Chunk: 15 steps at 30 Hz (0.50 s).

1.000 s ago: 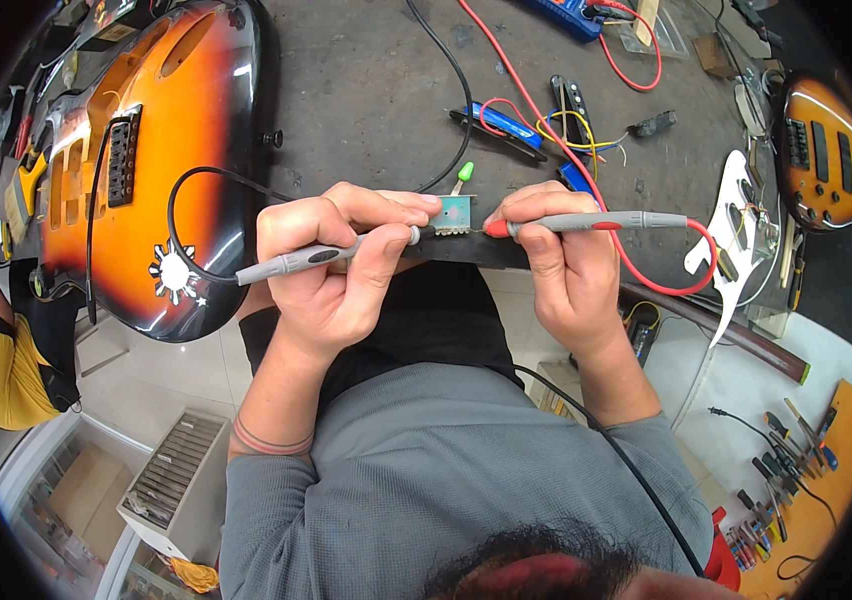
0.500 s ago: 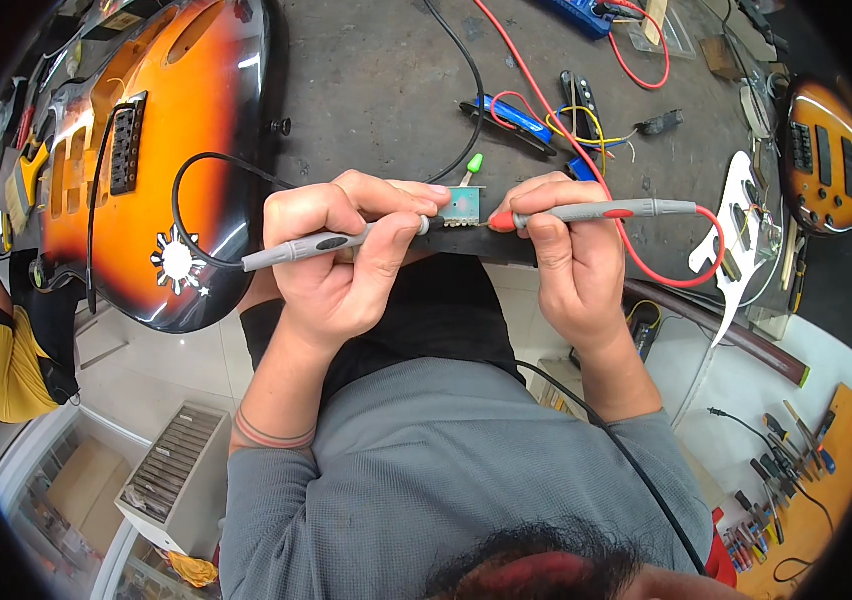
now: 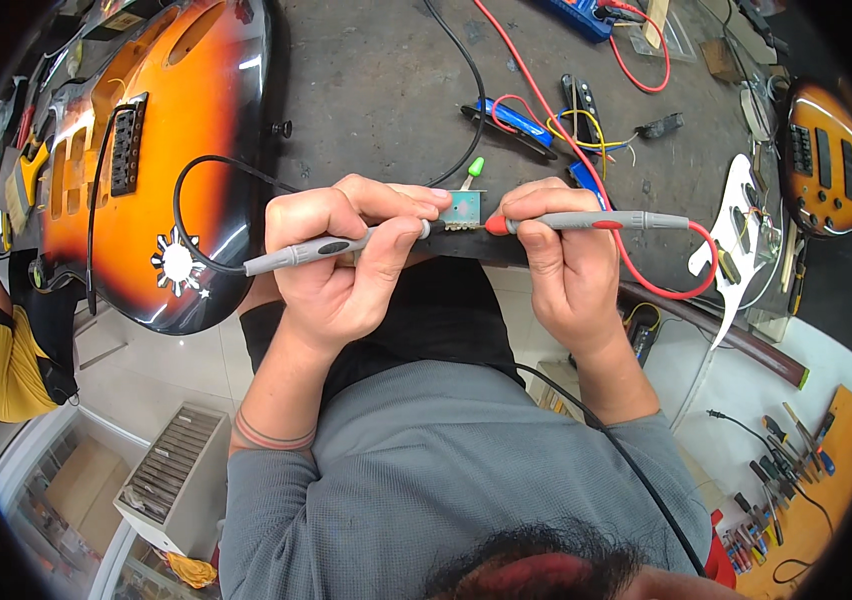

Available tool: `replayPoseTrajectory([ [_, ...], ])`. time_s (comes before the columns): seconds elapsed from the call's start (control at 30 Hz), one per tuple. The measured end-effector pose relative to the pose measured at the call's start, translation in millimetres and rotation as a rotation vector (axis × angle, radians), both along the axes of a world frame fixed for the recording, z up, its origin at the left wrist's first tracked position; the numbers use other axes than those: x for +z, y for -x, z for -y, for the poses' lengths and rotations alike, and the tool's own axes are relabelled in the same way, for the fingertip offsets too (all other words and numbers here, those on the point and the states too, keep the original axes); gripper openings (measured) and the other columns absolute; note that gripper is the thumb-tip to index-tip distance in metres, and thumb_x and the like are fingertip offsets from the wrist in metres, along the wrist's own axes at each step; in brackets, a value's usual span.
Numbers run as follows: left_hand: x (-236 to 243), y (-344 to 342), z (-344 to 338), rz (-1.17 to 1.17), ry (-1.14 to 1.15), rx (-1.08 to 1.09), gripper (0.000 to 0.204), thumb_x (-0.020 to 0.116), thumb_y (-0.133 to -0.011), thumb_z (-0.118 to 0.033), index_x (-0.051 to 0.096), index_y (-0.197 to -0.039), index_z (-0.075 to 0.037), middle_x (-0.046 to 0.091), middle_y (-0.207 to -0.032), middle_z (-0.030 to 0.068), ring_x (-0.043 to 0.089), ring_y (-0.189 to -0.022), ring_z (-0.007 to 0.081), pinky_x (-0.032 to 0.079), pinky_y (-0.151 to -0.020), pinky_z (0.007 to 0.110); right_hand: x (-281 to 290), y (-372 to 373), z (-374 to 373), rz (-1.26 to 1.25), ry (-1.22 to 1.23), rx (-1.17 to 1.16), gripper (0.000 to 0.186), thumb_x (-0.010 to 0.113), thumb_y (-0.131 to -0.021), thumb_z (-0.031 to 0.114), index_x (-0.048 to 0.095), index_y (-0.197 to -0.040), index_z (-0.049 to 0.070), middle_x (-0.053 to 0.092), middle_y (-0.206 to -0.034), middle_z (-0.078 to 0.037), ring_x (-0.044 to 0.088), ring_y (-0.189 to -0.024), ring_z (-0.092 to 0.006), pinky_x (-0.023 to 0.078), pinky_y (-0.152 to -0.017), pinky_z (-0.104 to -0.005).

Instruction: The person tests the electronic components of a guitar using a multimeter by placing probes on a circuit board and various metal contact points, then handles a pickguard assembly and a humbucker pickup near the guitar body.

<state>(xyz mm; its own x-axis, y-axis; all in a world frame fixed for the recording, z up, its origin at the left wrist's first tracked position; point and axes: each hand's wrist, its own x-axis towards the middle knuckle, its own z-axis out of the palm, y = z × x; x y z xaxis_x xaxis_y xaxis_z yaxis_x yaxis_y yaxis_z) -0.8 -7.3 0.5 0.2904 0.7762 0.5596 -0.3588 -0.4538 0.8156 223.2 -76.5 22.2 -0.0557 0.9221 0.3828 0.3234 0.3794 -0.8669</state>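
Near the front edge of the dark bench [image 3: 376, 100] is a small lever switch [image 3: 462, 208] with a teal plate, a green lever tip and a row of metal lugs along its lower edge. My left hand [image 3: 346, 260] is closed around a grey test probe [image 3: 316, 250] on a black lead, its tip at the left end of the lugs. Its fingertips are against or close to the switch's left side. In my right hand [image 3: 571, 265] is a grey and red test probe [image 3: 641, 220] on a red lead, pointing at the lugs' right end. Exact tip contact is too small to tell.
A sunburst guitar body [image 3: 171, 100] lies at left, the black lead crossing it. Beyond the switch are blue-handled pliers [image 3: 511, 128] and coloured wires. A blue meter [image 3: 578, 15] sits at the back; a white pickguard [image 3: 736, 250] lies right. A person in yellow [image 3: 11, 365] is far left.
My right hand and the red probe have shifted slightly, the probe's rear end dropping and its tip moving a little left along the lugs. The left hand is nearly still.
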Motion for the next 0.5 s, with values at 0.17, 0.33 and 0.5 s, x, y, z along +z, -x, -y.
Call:
replayPoseTrajectory([
  [0.17,1.1,2.5,0.1,-0.067,0.003,-0.015,0.029,0.059,-0.114,-0.001,0.031,-0.116,-0.009,0.074,-0.106,0.0309,0.080,-0.102,0.0453,0.066,-0.096,0.064,0.9,0.4,0.9,-0.056,0.027,0.012,0.012,0.063,-0.114,0.004,0.065,-0.123,-0.003,0.070,-0.112,-0.016,0.072,-0.090,-0.0230,0.060,-0.076,-0.0353],
  [0.33,2.1,1.5,-0.5,-0.068,0.000,-0.021,0.029,0.059,-0.114,0.000,0.031,-0.116,-0.009,0.074,-0.107,0.0313,0.080,-0.102,0.0452,0.066,-0.096,0.064,-2.4,-0.5,3.0,-0.028,0.025,-0.028,0.012,0.064,-0.113,0.004,0.064,-0.122,-0.004,0.070,-0.112,-0.016,0.072,-0.090,-0.0237,0.060,-0.078,-0.0361],
  [0.5,-2.8,-4.3,-0.3,0.062,0.003,0.028,0.033,0.069,-0.104,0.011,0.040,-0.110,-0.003,0.076,-0.098,0.0282,0.083,-0.099,0.0401,0.069,-0.092,0.052,-0.4,0.7,0.6,-0.003,0.002,-0.020,0.012,0.067,-0.112,0.003,0.065,-0.122,-0.003,0.071,-0.110,-0.016,0.073,-0.090,-0.0236,0.061,-0.077,-0.0357],
])
